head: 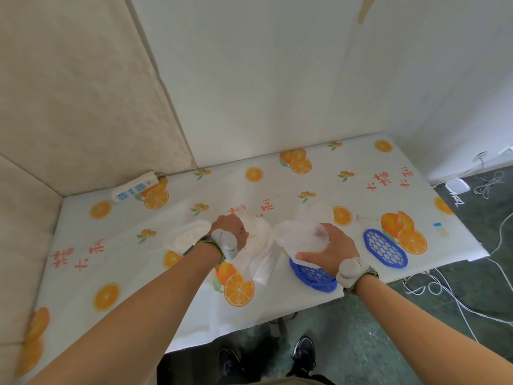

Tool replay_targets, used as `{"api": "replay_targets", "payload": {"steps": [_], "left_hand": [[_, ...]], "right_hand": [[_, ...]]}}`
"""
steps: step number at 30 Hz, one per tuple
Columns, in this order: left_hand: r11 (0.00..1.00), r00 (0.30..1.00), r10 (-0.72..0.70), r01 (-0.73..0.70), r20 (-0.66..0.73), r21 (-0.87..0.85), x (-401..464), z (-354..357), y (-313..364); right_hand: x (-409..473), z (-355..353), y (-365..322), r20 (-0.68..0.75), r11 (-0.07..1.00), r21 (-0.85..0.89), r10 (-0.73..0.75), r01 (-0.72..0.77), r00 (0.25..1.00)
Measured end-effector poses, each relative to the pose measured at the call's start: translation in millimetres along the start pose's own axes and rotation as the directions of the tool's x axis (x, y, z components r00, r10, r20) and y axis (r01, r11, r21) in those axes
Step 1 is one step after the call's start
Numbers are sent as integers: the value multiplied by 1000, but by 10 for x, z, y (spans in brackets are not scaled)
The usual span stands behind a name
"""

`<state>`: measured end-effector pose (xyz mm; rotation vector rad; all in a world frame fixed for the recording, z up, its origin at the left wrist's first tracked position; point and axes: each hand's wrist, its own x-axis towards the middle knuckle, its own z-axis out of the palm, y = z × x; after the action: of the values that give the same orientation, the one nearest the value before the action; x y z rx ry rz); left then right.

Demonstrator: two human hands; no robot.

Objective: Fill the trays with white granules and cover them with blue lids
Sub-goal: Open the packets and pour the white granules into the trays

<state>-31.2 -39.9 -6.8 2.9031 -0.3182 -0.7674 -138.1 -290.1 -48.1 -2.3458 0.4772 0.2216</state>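
My left hand (pixel 230 229) reaches knuckles-up into a heap of white granules (pixel 256 236) lying on an open clear bag at the table's middle; its fingers are hidden. Left of it sits a translucent tray (pixel 188 236) holding white granules. My right hand (pixel 331 247) grips the near right rim of another translucent tray (pixel 295 236), held just above the table. Under that tray and hand lies a blue honeycomb lid (pixel 313 276) at the table's front edge. A second blue lid (pixel 385 247) rests flat further right.
The table (pixel 111 268) has an orange-print cloth and stands in a wall corner. A white power strip (pixel 134 187) lies at the back left. Crumpled clear plastic (pixel 315 211) sits behind the held tray. White cables (pixel 449 295) trail on the floor to the right.
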Motion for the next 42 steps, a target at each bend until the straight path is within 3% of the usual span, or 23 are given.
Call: {"api": "replay_targets", "payload": {"steps": [4, 10, 16, 27, 33, 37, 42], "left_hand": [[1000, 1000, -13, 14, 24, -18, -7, 38, -15], [956, 990, -96, 120, 103, -266, 11, 111, -99], [778, 972, -187, 235, 144, -582, -27, 151, -223], [614, 944, -326, 252, 50, -748, -312, 43, -415], [362, 940, -333, 198, 72, -911, -458, -119, -390], [345, 945, -326, 140, 21, -928, -521, -277, -250], [446, 966, -247, 49, -70, -894, -512, -351, 73]], "right_hand": [[2, 25, 15, 6, 999, 39, 5, -5, 1000], [-18, 63, 19, -2, 998, 62, 19, -19, 1000], [-51, 87, 15, -12, 998, 48, 28, -28, 1000], [-115, 68, -80, -32, 997, 53, -60, 62, 998], [-139, 13, -103, -47, 994, 82, -70, 74, 996], [-148, -37, -82, -33, 991, 117, -67, 71, 997], [-138, -72, -88, -41, 990, 117, -73, 77, 996]]}}
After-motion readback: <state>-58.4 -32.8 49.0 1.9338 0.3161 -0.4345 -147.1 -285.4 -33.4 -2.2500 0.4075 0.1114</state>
